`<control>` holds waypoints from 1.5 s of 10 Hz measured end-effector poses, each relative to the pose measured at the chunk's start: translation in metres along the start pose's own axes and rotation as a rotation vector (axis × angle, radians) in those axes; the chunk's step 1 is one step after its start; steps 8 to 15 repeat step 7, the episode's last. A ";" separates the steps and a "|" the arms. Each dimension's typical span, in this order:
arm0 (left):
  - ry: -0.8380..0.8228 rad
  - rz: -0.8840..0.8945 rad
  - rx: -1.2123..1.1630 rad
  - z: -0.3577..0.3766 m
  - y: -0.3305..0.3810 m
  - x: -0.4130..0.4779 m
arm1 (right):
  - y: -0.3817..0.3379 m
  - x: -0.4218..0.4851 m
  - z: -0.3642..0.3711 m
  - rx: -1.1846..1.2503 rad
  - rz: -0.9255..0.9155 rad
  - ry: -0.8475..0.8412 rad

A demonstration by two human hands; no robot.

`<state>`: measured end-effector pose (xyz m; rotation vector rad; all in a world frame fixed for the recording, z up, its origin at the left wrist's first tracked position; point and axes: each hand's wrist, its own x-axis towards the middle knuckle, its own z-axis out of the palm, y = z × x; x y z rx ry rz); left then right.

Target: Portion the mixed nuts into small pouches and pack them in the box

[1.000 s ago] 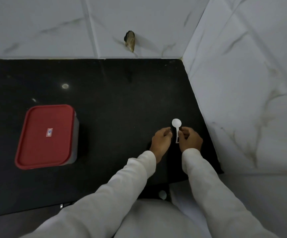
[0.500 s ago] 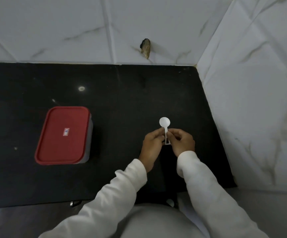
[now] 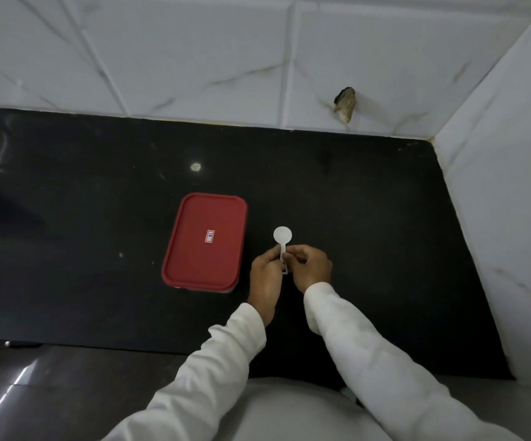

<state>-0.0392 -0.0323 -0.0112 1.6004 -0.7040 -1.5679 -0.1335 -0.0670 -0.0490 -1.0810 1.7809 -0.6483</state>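
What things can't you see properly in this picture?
Head view only:
1. Inside the red-lidded box: its shut lid hides it, so any nuts cannot be seen.
2. Handle of the scoop: partly covered by the left hand and right hand pinching it.
3. The label on the lid: too small to read.

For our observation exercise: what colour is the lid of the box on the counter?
The lid is red, best seen in the head view.
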 end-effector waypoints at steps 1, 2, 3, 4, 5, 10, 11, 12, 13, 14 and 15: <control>0.005 -0.033 -0.002 -0.008 0.000 0.000 | 0.000 -0.001 0.007 -0.029 0.015 -0.020; -0.020 -0.064 -0.025 -0.013 -0.005 0.002 | 0.002 -0.003 0.013 -0.049 0.017 -0.008; -0.019 -0.080 -0.027 -0.014 -0.010 0.005 | 0.003 -0.004 0.015 -0.051 0.022 0.006; -0.006 -0.091 -0.035 -0.013 -0.013 0.008 | 0.004 -0.002 0.016 -0.065 0.017 0.005; -0.001 -0.042 0.030 -0.011 -0.019 0.011 | 0.004 -0.003 0.016 -0.071 -0.004 0.002; 0.021 0.072 0.102 -0.011 -0.026 0.011 | 0.004 -0.001 0.011 -0.072 -0.026 -0.030; 0.021 0.072 0.102 -0.011 -0.026 0.011 | 0.004 -0.001 0.011 -0.072 -0.026 -0.030; 0.021 0.072 0.102 -0.011 -0.026 0.011 | 0.004 -0.001 0.011 -0.072 -0.026 -0.030; 0.021 0.072 0.102 -0.011 -0.026 0.011 | 0.004 -0.001 0.011 -0.072 -0.026 -0.030; 0.021 0.072 0.102 -0.011 -0.026 0.011 | 0.004 -0.001 0.011 -0.072 -0.026 -0.030; 0.021 0.072 0.102 -0.011 -0.026 0.011 | 0.004 -0.001 0.011 -0.072 -0.026 -0.030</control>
